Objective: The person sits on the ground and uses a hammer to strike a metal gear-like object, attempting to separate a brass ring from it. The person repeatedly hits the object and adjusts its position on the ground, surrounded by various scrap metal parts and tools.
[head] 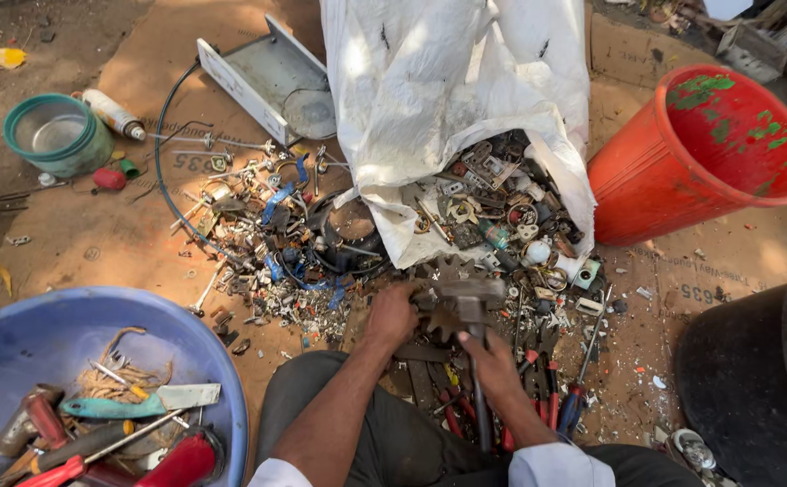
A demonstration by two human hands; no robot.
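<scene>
So the right hand (494,365) has its grip wrapped tight round the dark handle of a hammer (471,311), and the metal head sits just above and ahead of the fist, right over a toothed gear (443,316) on the scrap pile (321,243). The left hand (392,316) is closed down on that gear's left edge, pinning it, so gear and hammer head lie between the two hands, touching or near enough.

Count-wise: one hammer, one gear I can make out clearly, one white sack (452,99) spilling metal bits, one orange bucket (695,153) on its side to the right, one blue tub (42,347) of tools lower left, one green bowl (55,135) upper left.
</scene>
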